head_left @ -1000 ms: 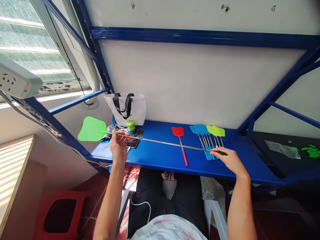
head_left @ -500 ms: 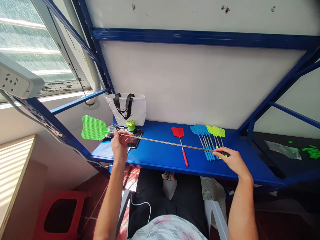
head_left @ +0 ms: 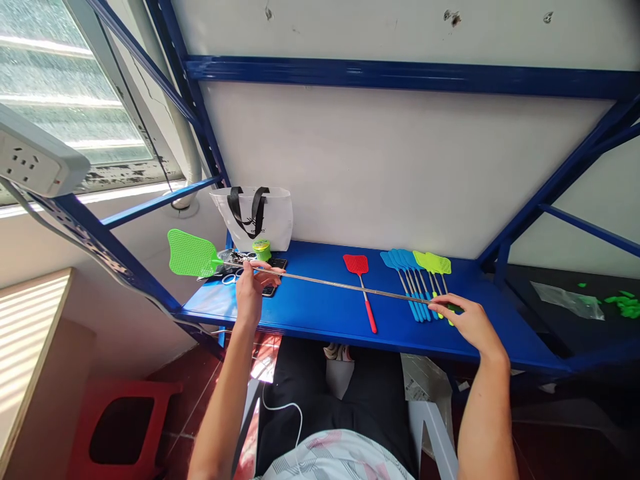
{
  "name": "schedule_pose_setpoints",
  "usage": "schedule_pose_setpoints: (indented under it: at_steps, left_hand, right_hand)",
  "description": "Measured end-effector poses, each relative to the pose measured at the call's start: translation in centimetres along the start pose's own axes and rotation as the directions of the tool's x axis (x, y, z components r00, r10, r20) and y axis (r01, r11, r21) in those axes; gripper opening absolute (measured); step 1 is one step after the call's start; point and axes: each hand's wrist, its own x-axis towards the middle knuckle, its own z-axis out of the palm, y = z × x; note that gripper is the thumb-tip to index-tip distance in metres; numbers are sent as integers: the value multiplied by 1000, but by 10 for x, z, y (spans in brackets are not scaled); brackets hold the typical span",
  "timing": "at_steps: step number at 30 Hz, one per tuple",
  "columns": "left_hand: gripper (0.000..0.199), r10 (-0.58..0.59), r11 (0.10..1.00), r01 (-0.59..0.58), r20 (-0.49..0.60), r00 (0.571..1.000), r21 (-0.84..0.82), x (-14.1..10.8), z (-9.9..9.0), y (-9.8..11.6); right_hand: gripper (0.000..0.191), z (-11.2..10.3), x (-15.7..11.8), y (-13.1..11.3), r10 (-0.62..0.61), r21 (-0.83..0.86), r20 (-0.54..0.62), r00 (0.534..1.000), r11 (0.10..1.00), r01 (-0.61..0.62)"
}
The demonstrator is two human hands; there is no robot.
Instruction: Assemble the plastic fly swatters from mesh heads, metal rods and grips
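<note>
A green fly swatter (head_left: 193, 253) with a long thin metal rod stretches across the desk, lifted above it. My left hand (head_left: 254, 287) pinches its rod close to the green head. At the other end my right hand (head_left: 465, 317) grips the rod by the handle, which the fingers mostly hide. Under the rod, a red fly swatter (head_left: 363, 287) lies on the blue desk (head_left: 315, 310). To its right, several blue fly swatters (head_left: 407, 280) lie side by side with several yellow-green fly swatters (head_left: 434, 267), near my right hand.
A white bag (head_left: 273, 213) with black handles stands at the back left, a green tin (head_left: 261, 250) before it. A phone (head_left: 273, 280) and scissors (head_left: 229, 278) lie beside my left hand. A plastic bag (head_left: 567, 300) and green pieces (head_left: 627, 305) lie on a dark surface at right.
My left hand and the green swatter head have shifted slightly right, uncovering the scissors. My right hand has moved slightly right, still holding the other end.
</note>
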Motion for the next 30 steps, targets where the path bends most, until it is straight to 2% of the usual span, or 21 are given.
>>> schedule_pose_setpoints:
  at_steps: [10,17,23,26,30]
  left_hand:
    - [59,-28,999,29,12,1000,-37,2,1,-4]
    - [61,-131,991,133,95,987,-19,-8,21,-26]
    - [62,-175,984,178,93,980,-21,-11,30,-32]
    - [65,-231,973,232,196,953,15,-25,48,-38]
    - [72,-333,938,346,361,871,30,-54,80,-58]
  right_hand:
    - [63,3,2,7,-21,-22,0,1000,1000,21]
    - [57,20,6,-1,-61,-29,45,997,998,62]
    - [45,30,6,-14,-105,-65,28,994,992,107]
    - [43,50,4,-34,-172,-67,50,984,982,175]
    - [44,90,-2,-72,-291,-78,78,954,952,296]
